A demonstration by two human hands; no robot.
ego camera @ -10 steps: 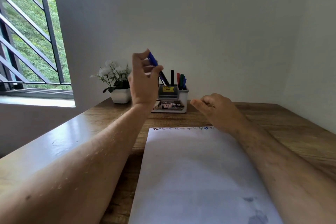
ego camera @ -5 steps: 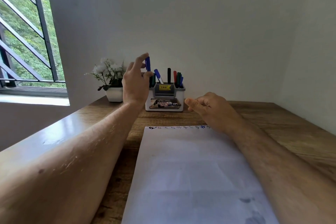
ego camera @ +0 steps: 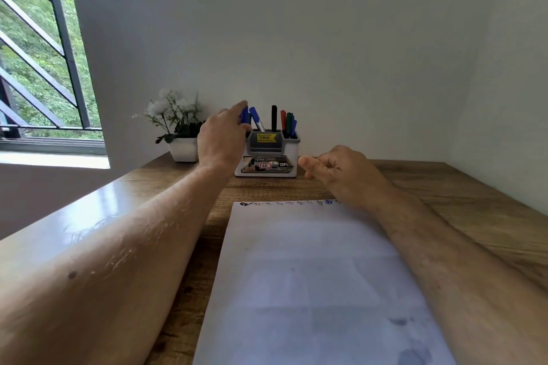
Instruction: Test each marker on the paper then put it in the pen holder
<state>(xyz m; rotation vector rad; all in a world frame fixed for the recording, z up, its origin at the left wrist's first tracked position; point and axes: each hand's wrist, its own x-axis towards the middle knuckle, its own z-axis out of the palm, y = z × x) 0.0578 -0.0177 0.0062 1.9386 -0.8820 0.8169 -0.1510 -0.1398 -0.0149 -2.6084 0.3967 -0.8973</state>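
A white and grey pen holder (ego camera: pixel 292 151) stands at the back of the wooden desk, with black, red, green and blue markers (ego camera: pixel 284 120) upright in it. My left hand (ego camera: pixel 221 138) is at the holder's left side, fingers closed on a blue marker (ego camera: pixel 245 114) that stands upright in the left compartment. My right hand (ego camera: pixel 341 172) rests on the desk just right of the holder, fingers loosely curled, holding nothing. The white paper (ego camera: pixel 311 275) lies in front of me with a row of small coloured test marks (ego camera: pixel 290 203) along its far edge.
A small white pot of white flowers (ego camera: pixel 178 127) sits left of the holder against the wall. A barred window (ego camera: pixel 38 68) is at the left. The desk (ego camera: pixel 459 204) meets walls at the back and right.
My left hand has come down with the blue marker, from tilted above the holder to upright inside its left compartment. My right hand has barely moved.
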